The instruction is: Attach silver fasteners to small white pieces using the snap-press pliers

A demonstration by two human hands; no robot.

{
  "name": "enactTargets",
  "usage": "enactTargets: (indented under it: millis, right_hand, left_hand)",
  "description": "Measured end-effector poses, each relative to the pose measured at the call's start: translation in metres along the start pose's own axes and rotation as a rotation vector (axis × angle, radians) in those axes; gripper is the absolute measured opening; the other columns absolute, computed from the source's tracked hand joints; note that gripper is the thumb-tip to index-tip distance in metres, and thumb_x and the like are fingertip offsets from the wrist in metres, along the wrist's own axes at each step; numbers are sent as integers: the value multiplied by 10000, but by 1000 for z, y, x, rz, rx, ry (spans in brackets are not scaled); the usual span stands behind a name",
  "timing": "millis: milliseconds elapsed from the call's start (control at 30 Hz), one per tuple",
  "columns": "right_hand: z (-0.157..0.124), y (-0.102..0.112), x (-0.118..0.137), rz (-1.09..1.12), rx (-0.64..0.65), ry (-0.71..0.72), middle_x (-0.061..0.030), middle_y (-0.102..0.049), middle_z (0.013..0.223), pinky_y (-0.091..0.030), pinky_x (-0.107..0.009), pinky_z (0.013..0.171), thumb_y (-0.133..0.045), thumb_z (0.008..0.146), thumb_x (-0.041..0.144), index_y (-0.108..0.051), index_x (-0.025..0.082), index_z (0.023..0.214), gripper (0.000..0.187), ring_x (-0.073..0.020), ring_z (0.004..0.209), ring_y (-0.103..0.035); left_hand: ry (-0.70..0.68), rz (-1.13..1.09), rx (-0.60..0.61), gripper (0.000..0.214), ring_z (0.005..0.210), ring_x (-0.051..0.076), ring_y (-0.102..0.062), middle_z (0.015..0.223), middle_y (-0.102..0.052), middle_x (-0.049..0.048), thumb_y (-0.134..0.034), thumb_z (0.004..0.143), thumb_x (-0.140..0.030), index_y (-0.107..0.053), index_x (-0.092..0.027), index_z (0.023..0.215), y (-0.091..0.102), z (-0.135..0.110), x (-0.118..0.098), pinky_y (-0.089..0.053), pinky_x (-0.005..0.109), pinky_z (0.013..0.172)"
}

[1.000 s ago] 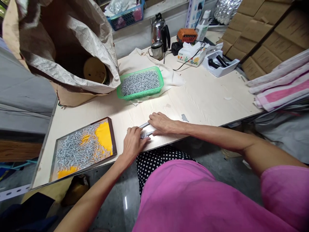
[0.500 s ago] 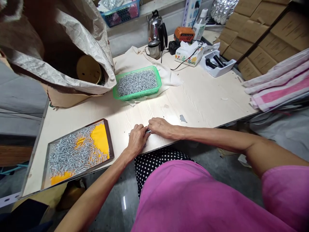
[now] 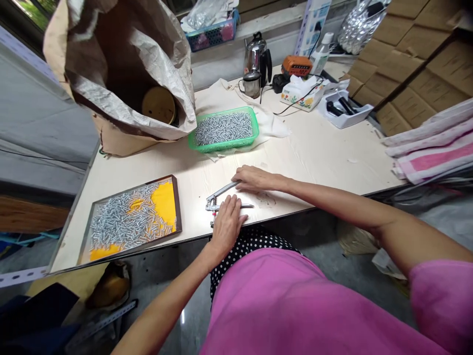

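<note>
A hinged metal hand tool (image 3: 212,206) with two long arms lies near the table's front edge, its arms spread apart in a V. A small spring and a red part show at its left end. My right hand (image 3: 254,178) has its fingers closed around the end of the upper arm. Across the lower arm lies my left hand (image 3: 227,224), fingers stretched out flat and thumb apart, with the arm's pointed tip showing beyond it. To the left, a shallow tray (image 3: 178,204) holds many small metal pins over a yellow sheet.
Behind my hands, a green basket (image 3: 255,124) full of similar metal pins sits on white cloth. A large woven sack (image 3: 121,140) stands at the back left. Farther back are a kettle (image 3: 257,52), a glass mug (image 3: 252,86), a tissue pack (image 3: 301,93) and a white bin (image 3: 349,118).
My hands were close together over the tool; now my right hand has moved up and away with the upper arm, spreading the tool. My left hand has flattened out. The camera view has shifted.
</note>
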State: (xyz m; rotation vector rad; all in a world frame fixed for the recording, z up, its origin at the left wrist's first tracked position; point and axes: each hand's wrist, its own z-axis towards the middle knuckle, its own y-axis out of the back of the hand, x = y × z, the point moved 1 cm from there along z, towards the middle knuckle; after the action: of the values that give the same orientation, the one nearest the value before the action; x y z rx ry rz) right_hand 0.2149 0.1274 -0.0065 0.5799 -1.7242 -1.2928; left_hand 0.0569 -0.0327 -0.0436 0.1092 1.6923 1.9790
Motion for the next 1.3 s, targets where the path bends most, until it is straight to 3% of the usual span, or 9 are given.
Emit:
enactTargets:
  millis: [267, 433, 500, 700, 800, 900, 967, 1133, 1300]
  right_hand:
    - [32, 2, 20, -209, -86, -66, -110, -666, 1111, -274, -363, 821, -529, 1000, 199, -692, 162, 1072, 182, -243, 1039, -513]
    - [36, -8, 81, -271, 18, 424, -57, -635, 1150, -285, -360, 781, -619, 971, 285, -739, 289, 996, 123, -243, 1055, -466]
    - [42, -16, 97, -315, 47, 508, -58, -642, 1106, -290, -367, 771, -650, 945, 274, -745, 272, 870, 121, -247, 1042, -460]
    - [58, -28, 103, -343, 22, 680, -64, -642, 968, -310, -358, 740, -658, 913, 206, -703, 228, 772, 150, -234, 960, -490]
    - [55, -34, 101, -193, -12, 712, -56, -656, 956, -346, -345, 763, -643, 938, 216, -675, 206, 823, 120, -215, 934, -517]
    - [52, -33, 96, 179, -145, 608, -59, -669, 958, -410, -319, 802, -540, 1015, 260, -647, 180, 968, 142, -184, 912, -562]
    - [55, -19, 84, 413, -332, 435, -63, -668, 946, -447, -307, 793, -477, 1038, 275, -625, 165, 1004, 188, -172, 878, -586]
    - [69, 49, 10, 430, -794, -81, -78, -662, 940, -496, -351, 795, -519, 983, 316, -645, 153, 1027, 210, -205, 846, -611]
    - [53, 71, -51, 107, -738, -296, -157, -612, 1123, -526, -443, 851, -556, 929, 289, -616, 111, 1289, 406, -264, 904, -631]
  left_hand:
    - [59, -33, -66, 465, 1455, 330, -431, 1472, -560, 196, -443, 1034, -307, -446, -143, 1469, -8, -4, -10, -350, 593, 1195]
    - [122, -10, 39, 338, 1191, 355, -656, 1229, -703, 204, -506, 996, -285, -617, -127, 1273, -12, -3, -8, -524, 546, 1022]
    - [132, -4, 61, 283, 1077, 350, -702, 1133, -733, 187, -522, 987, -282, -653, -143, 1195, -10, -6, -12, -568, 524, 934]
    - [-344, -150, -212, 245, 1033, 214, -708, 1059, -754, 100, -548, 995, -221, -624, -160, 1219, 40, -36, -31, -571, 345, 939]
    - [-237, -51, -370, 197, 892, 182, -693, 936, -749, 61, -539, 983, -168, -658, -196, 1137, 80, -48, 4, -566, 327, 857]
    - [308, 162, -386, 225, 876, 216, -648, 930, -717, 81, -475, 1015, -245, -695, -203, 1040, 112, -44, 73, -539, 357, 812]
    - [499, 256, -311, 275, 919, 245, -626, 938, -693, 96, -447, 1016, -267, -712, -195, 1000, 124, -34, 120, -516, 379, 855]
    - [620, 422, -7, 313, 1071, 300, -552, 1090, -669, 139, -425, 987, -194, -727, -192, 1068, 130, -1, 191, -466, 381, 829]
    - [610, 495, 168, 288, 1076, 316, -521, 1074, -637, 149, -456, 948, -172, -729, -198, 1039, 124, 15, 213, -443, 360, 726]
